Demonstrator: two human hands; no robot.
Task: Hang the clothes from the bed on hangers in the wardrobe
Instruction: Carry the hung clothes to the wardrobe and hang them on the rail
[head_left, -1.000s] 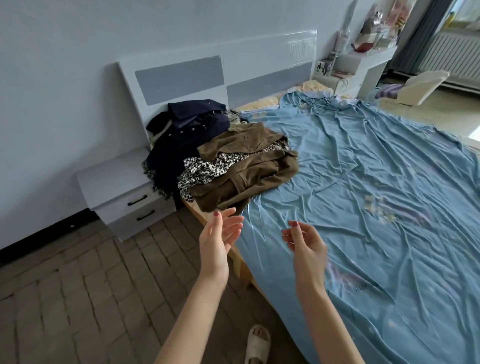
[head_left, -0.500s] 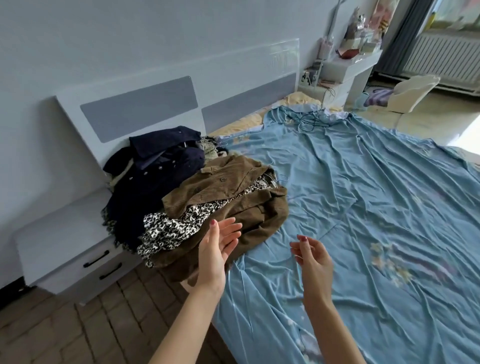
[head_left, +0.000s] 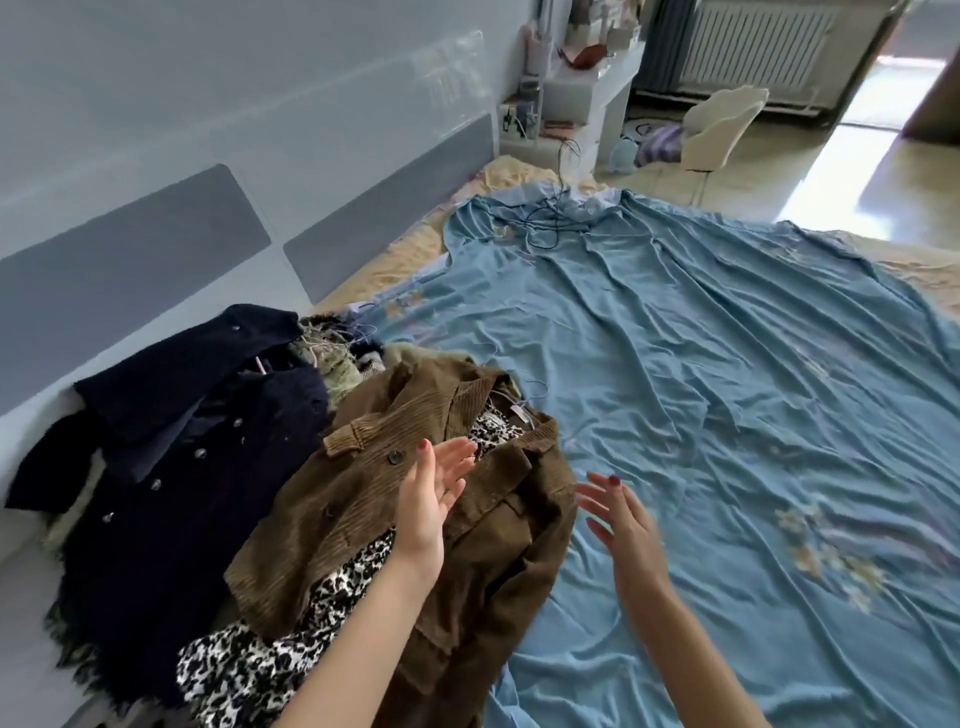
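On the near left part of the bed (head_left: 727, 415), at about eight o'clock in the view, a heap of clothes was piled against the grey-panelled headboard (head_left: 156, 270). A brown corduroy jacket (head_left: 363, 499) was spread on top of the heap, with a black-and-white leopard-print garment (head_left: 249, 670) showing beneath it at its collar and at its lower edge. At nine o'clock from the jacket, a dark navy buttoned coat (head_left: 171, 483) was laid touching it, and a frayed greenish fabric (head_left: 332, 358) was seen at the back of the heap, toward eleven o'clock. Thin wire hanger hooks (head_left: 535, 387) were visible at the jacket's collar, resting on the sheet. The left hand (head_left: 426, 499) was held above the jacket, palm turned inward, its fingers (head_left: 457, 457) straight and slightly spread, and nothing was gripped by it. The right hand (head_left: 623, 519) was held at three o'clock from the left one, just past the jacket's right edge and over the wrinkled blue sheet (head_left: 675, 597); its fingers were likewise extended and loosely parted, with nothing held. Whether either hand touched the cloth below could not be told. At twelve o'clock, beyond the bed, a white bedside table (head_left: 587, 88) carrying small items was seen, and a radiator (head_left: 753, 47) stood at one o'clock.
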